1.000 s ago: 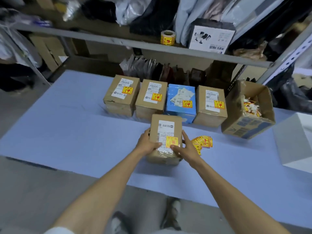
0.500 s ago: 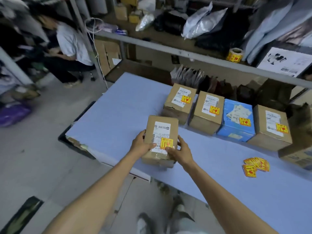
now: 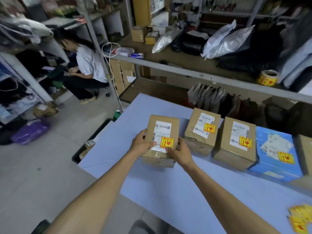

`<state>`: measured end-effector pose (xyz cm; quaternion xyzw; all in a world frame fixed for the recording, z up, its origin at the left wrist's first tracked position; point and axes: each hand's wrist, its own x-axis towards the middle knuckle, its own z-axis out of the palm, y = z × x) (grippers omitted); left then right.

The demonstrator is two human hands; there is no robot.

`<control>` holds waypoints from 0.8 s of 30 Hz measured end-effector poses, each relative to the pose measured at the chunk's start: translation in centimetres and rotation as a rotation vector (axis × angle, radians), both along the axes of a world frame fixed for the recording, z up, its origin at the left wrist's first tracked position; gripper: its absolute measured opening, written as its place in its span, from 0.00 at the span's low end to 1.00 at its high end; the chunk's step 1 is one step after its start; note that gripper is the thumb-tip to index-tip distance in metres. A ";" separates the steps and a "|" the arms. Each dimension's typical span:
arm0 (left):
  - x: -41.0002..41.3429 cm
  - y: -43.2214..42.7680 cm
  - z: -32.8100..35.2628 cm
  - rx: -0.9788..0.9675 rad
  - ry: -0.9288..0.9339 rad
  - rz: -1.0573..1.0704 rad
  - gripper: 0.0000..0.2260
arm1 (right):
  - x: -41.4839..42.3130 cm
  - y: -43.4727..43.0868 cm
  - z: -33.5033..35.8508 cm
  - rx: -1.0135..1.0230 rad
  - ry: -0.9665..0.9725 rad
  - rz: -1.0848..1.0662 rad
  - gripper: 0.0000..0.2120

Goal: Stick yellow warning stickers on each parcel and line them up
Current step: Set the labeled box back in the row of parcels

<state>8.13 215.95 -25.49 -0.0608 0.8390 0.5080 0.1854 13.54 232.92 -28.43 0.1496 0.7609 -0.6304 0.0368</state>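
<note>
Clasping stickered parcel (image 3: 162,130) from both sides, left hand (image 3: 141,144) and right hand (image 3: 181,153) are holding it at the table (image 3: 168,191) end, just left of the labelled row (image 3: 201,132); probably for aligning it.

White label (image 3: 162,132) on the held parcel (image 3: 158,159) reads "150-00".

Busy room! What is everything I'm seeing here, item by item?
held parcel: one, brown, left end of row
row parcels: two whole, a third cut off, brown, right of it
blue parcel: one, blue, further right
loose stickers: several, yellow, table's lower right
sticker roll: one, yellow, shelf behind
table: one, pale blue, underneath
seated person: one, white top, far left
left hand: one, gripping held parcel's left side
right hand: one, gripping its right side
</note>
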 end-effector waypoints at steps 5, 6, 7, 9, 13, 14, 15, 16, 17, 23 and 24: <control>-5.6 1.4 -0.9 -0.020 -0.009 -0.063 0.32 | -3.9 0.2 0.0 0.193 0.069 -0.028 0.26; -6.8 1.6 -1.2 -0.026 -0.010 -0.073 0.31 | -4.8 0.3 -0.1 0.198 0.063 -0.035 0.27; -7.9 1.7 -1.5 -0.034 -0.011 -0.084 0.29 | -5.7 0.2 -0.2 0.204 0.052 -0.045 0.28; -10.1 2.1 -2.0 -0.044 -0.010 -0.114 0.27 | -7.6 0.1 -0.6 0.248 0.028 -0.074 0.27; -13.8 2.3 -3.3 -0.035 -0.031 -0.206 0.32 | -11.5 -0.2 -1.8 0.408 -0.081 -0.126 0.25; -14.5 2.4 -3.6 -0.026 -0.044 -0.228 0.33 | -12.3 -0.2 -2.0 0.424 -0.112 -0.142 0.25; -15.2 2.4 -3.9 -0.015 -0.054 -0.246 0.35 | -13.0 -0.1 -2.1 0.437 -0.139 -0.157 0.25; -15.7 2.6 -4.2 -0.006 -0.062 -0.260 0.35 | -13.5 0.0 -2.3 0.450 -0.157 -0.172 0.25; -16.2 2.7 -4.5 0.004 -0.064 -0.273 0.35 | -13.9 0.1 -2.4 0.461 -0.176 -0.184 0.24; -17.0 3.3 -5.8 0.039 -0.084 -0.353 0.34 | -14.3 0.1 -3.3 0.483 -0.296 -0.215 0.27; -17.1 3.3 -6.0 0.045 -0.083 -0.362 0.34 | -14.3 0.0 -3.3 0.496 -0.303 -0.212 0.29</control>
